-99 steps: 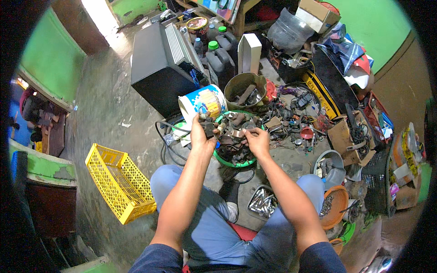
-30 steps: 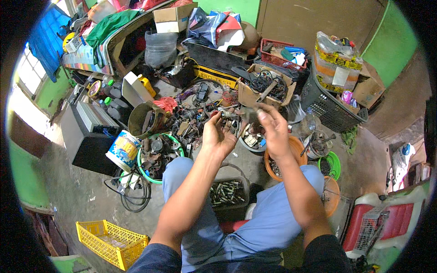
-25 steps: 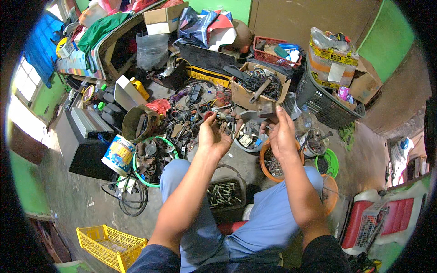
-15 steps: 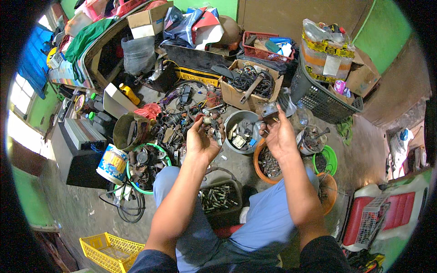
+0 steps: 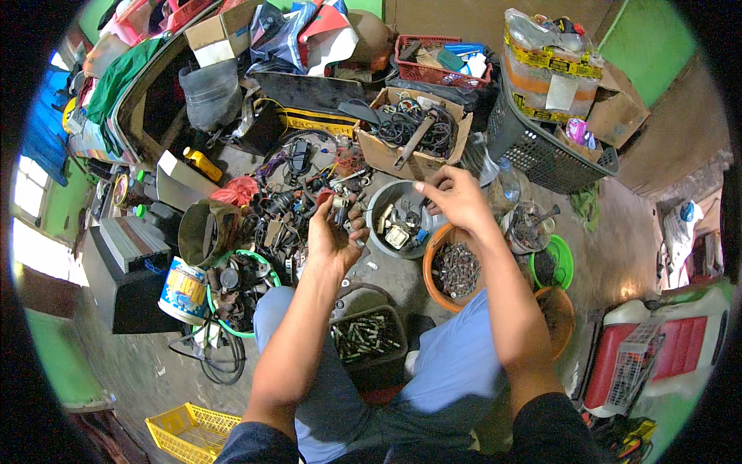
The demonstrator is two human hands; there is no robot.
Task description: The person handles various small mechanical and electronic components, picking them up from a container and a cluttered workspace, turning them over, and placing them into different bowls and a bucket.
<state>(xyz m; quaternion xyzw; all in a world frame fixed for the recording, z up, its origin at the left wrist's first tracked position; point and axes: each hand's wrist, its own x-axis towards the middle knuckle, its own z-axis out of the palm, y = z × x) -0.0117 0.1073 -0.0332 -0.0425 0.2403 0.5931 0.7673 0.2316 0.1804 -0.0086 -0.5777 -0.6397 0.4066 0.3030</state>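
Observation:
My left hand (image 5: 334, 236) is raised above the parts pile with its fingers curled round a small pale electrical part (image 5: 341, 202), mostly covered by the fingers. A grey bucket (image 5: 376, 232) stands between my hands, holding loose electrical pieces, among them a cream part (image 5: 397, 237) and a blue one. My right hand (image 5: 457, 199) hangs palm down over the bucket's right side, fingers bent and apart, with nothing visible in them. Just below it is an orange basin (image 5: 435, 288) of small screws or similar metal bits.
Scrap parts (image 5: 290, 209) cover the floor ahead. Between my legs stands a dark tub (image 5: 376, 363) of small cylindrical pieces. A green-rimmed basin (image 5: 276, 271) is at left, a green bowl (image 5: 568, 263) at right. Farther back are a cardboard box (image 5: 371, 155) of cables and a dark crate (image 5: 533, 151).
The grey box-shaped metal part is gone from my right hand, which has turned palm down and moved over the bucket. My left hand has curled in more. The view has shifted slightly.

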